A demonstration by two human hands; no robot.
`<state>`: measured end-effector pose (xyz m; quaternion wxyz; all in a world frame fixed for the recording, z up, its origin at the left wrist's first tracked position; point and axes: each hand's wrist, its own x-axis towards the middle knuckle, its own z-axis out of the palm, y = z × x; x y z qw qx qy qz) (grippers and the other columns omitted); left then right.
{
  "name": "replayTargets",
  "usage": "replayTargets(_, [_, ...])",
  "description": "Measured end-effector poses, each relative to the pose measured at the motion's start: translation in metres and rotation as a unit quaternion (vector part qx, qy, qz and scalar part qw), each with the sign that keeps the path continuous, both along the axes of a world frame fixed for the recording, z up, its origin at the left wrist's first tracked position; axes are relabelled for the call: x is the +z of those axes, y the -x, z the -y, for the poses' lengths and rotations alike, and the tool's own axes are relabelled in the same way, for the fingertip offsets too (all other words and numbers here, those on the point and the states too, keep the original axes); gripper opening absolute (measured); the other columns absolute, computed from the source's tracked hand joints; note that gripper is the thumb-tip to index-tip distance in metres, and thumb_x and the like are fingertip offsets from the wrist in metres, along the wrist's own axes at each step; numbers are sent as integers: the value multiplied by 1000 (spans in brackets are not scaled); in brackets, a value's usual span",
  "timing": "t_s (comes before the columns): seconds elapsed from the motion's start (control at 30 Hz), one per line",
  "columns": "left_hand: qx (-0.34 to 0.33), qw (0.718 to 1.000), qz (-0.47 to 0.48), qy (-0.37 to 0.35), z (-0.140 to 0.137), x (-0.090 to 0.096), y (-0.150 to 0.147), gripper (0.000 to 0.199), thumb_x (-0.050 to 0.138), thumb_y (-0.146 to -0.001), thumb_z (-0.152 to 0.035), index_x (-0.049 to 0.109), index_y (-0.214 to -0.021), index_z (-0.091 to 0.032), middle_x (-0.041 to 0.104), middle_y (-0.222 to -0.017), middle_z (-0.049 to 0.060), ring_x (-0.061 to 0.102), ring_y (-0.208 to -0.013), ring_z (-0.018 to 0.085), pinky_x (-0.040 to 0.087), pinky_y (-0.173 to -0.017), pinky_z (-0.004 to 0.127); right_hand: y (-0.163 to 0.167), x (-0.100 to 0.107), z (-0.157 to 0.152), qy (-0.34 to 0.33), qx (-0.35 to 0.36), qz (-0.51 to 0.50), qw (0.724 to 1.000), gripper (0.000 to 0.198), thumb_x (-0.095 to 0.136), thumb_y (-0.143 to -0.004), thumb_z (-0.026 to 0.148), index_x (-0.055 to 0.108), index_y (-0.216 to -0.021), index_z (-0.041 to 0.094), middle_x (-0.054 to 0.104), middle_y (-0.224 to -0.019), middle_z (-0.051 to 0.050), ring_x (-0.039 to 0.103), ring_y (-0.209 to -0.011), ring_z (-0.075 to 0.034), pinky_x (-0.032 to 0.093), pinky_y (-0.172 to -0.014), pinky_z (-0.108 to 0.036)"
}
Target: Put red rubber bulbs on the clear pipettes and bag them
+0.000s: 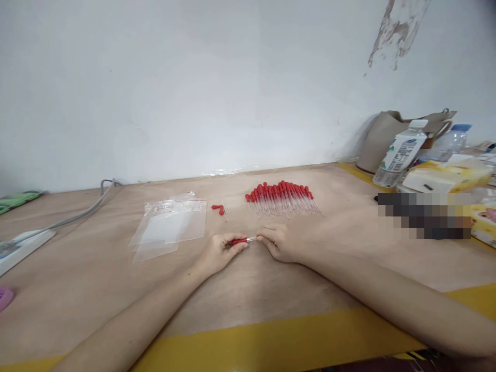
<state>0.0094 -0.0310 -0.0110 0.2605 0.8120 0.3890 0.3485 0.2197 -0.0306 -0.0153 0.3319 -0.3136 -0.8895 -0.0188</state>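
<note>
Glass droppers with red rubber bulbs are held crosswise between my two hands; how many there are I cannot tell. My left hand is closed around the red bulb end. The fingers of my right hand pinch the clear glass end. Beyond my right hand lies a pile of similar droppers, their red bulbs toward the wall and glass tubes toward me. A few loose droppers lie apart, just beyond my left hand. Left of them are clear zip bags, overlapping and flat on the table.
A brown-covered table with yellow edging meets a white wall. To the right stand a grey-beige bag, a labelled plastic bottle and a yellow tissue pack. On the left are a power strip with a grey cable and a pink object.
</note>
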Motion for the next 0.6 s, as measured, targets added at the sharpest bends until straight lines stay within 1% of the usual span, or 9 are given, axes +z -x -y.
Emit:
replayTargets(0.1, [4,1000,-11,-21,-3,-1,0,19,58,-76,-31,67,-88,-19,69,-82,1,64,-71,15,52,-65,24,2,2,0,31,-16,17,999,26,33,-88,23,58,-84,15,59,-72,-5,50,-63,-12,35,-58,-23])
replayTargets(0.17, [6,999,-25,-45,-7,1,0,19,57,-78,-31,66,-89,-19,69,-82,1,63,-71,15,51,-65,24,4,5,1,56,-39,33,997,26,34,-88,23,58,-85,15,59,-74,-5,51,-65,-13,35,-59,-23])
replayTargets(0.3, [-2,990,-77,-117,-19,10,7,20,53,-81,-32,64,-92,-20,67,-87,2,62,-78,16,49,-73,27,8,18,8,96,-98,59,989,22,39,-85,23,60,-84,17,61,-76,-4,52,-67,-13,34,-60,-24])
replayTargets(0.37, [28,979,-98,-175,-27,14,15,23,55,-79,-34,62,-96,-20,65,-92,4,60,-86,18,47,-79,30,8,28,11,121,-118,58,984,19,42,-82,21,61,-79,18,62,-74,-3,53,-66,-13,33,-59,-23])
replayTargets(0.43, [89,962,-118,-230,-35,15,24,27,58,-77,-35,60,-98,-19,61,-98,6,55,-95,22,43,-85,35,8,36,9,162,-147,40,975,18,45,-79,20,62,-72,18,62,-68,-2,52,-60,-12,32,-55,-22])
replayTargets(0.5, [142,948,-144,-248,-42,12,32,27,58,-77,-34,60,-98,-18,59,-100,7,52,-97,24,41,-87,39,9,43,0,202,-190,8,961,19,46,-77,22,61,-66,18,61,-63,-2,51,-57,-12,31,-52,-21])
replayTargets(0.6, [172,944,-164,-230,-49,7,38,26,55,-78,-34,59,-99,-19,57,-102,8,51,-99,24,41,-88,40,14,47,-25,216,-261,-19,941,26,47,-78,29,60,-58,17,61,-59,-3,53,-58,-14,33,-53,-22])
